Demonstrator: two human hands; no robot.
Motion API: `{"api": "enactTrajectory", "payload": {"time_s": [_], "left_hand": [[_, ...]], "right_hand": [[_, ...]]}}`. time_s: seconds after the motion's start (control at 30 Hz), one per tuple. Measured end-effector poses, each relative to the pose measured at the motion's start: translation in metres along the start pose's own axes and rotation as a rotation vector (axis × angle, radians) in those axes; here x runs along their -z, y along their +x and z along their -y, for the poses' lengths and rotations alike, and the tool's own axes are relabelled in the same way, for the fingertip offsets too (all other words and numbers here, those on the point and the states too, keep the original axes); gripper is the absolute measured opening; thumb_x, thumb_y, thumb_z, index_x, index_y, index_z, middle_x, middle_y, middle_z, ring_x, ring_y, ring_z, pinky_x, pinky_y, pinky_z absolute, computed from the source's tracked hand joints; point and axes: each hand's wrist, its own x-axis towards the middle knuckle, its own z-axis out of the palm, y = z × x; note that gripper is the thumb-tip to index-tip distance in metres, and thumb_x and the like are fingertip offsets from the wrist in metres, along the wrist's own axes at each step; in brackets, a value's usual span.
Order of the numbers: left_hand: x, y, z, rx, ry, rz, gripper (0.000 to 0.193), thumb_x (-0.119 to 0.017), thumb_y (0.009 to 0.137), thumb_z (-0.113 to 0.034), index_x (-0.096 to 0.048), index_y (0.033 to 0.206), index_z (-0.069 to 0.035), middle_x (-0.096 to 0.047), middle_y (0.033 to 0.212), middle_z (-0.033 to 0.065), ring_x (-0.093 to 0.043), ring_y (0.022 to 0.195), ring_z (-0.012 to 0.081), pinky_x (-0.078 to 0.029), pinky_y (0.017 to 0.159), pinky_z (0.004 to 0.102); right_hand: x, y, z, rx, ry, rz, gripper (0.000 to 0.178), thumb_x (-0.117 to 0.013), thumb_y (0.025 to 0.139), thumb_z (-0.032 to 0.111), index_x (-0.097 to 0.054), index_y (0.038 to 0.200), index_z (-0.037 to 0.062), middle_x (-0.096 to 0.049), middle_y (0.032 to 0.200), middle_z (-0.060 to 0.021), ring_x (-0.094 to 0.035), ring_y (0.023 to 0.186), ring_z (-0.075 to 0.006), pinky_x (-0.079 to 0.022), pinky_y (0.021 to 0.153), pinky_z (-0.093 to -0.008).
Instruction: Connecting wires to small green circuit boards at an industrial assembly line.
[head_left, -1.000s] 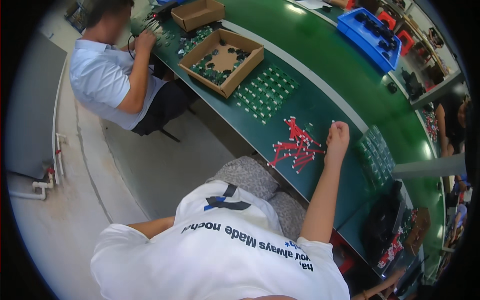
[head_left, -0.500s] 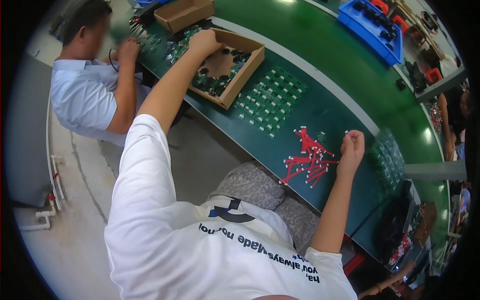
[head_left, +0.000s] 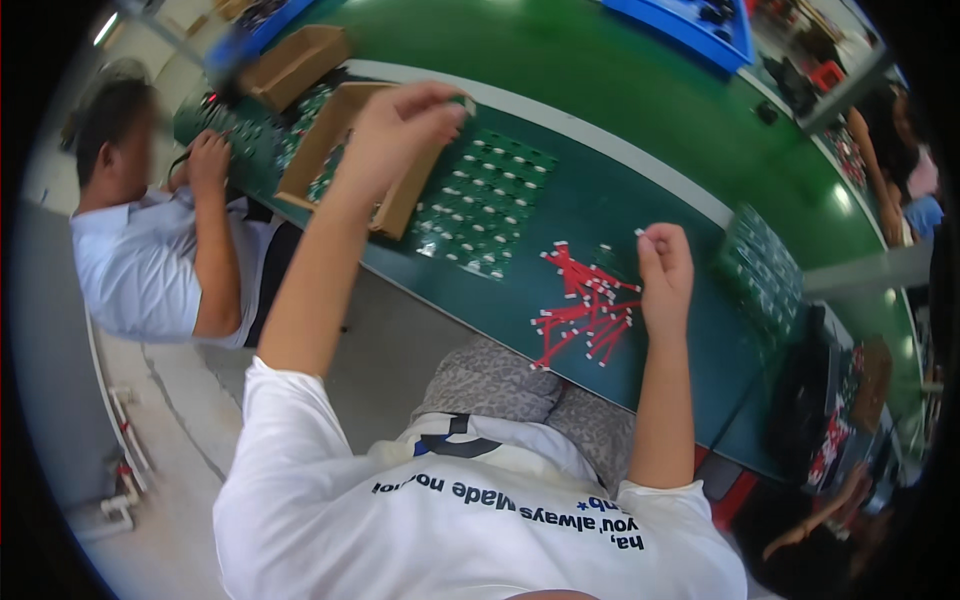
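My left hand (head_left: 405,130) is raised over the right end of an open cardboard box (head_left: 395,205) that holds small green boards. Its thumb and fingers are pinched on a small green-and-white piece (head_left: 468,105), too blurred to tell its kind. My right hand (head_left: 668,262) hovers just right of a loose pile of red cables (head_left: 590,300) with white plugs at their ends. Between its thumb and forefinger a small white plug (head_left: 640,232) sticks out; the rest of it is hidden in the fingers. Rows of green circuit boards (head_left: 490,200) lie between the box and the cables.
At the left, a person (head_left: 160,240) in a light shirt works at the same green table. A second cardboard box (head_left: 295,65) stands behind. Stacked green panels (head_left: 760,265) sit at the right, near a black bag-like object (head_left: 805,390). A blue tray (head_left: 690,30) lies across the bench.
My left hand has come up out of the cardboard box and moved right, now with a small piece at its fingertips. My right hand keeps its pinch beside the cables. The view has shifted somewhat.
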Motion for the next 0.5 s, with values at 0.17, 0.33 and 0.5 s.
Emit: {"api": "enactTrajectory", "payload": {"time_s": [0.17, 0.33, 0.5], "left_hand": [[-0.128, 0.006, 0.026, 0.12, -0.327, 0.34, 0.017, -0.06, 0.086, -0.008, -0.064, 0.099, 0.002, -0.064, 0.093, 0.0062, -0.062, 0.083, 0.0136, -0.052, 0.076, 0.0247], [-0.18, 0.007, 0.046, 0.177, -0.46, 0.418, 0.021, -0.062, 0.085, -0.008, -0.064, 0.103, 0.002, -0.064, 0.088, 0.0055, -0.062, 0.077, 0.0122, -0.05, 0.07, 0.0224], [-0.178, 0.005, 0.054, 0.202, -0.427, 0.516, 0.023, -0.064, 0.083, -0.009, -0.066, 0.103, 0.001, -0.065, 0.084, 0.0049, -0.061, 0.072, 0.0098, -0.05, 0.069, 0.0214]], "right_hand": [[0.002, 0.002, -0.003, 0.04, 0.159, 0.012, 0.003, -0.052, 0.093, 0.005, -0.05, 0.095, 0.0035, -0.049, 0.082, 0.003, -0.043, 0.072, -0.0026, -0.035, 0.062, -0.0163], [0.014, 0.005, -0.001, 0.016, 0.113, -0.094, 0.003, -0.052, 0.092, 0.005, -0.05, 0.094, 0.0038, -0.048, 0.076, 0.0038, -0.042, 0.067, -0.002, -0.034, 0.059, -0.0168], [0.015, 0.007, 0.004, 0.052, 0.054, -0.122, 0.002, -0.053, 0.091, 0.004, -0.052, 0.092, 0.0026, -0.049, 0.073, 0.0033, -0.042, 0.064, -0.0018, -0.033, 0.055, -0.0171]]}}
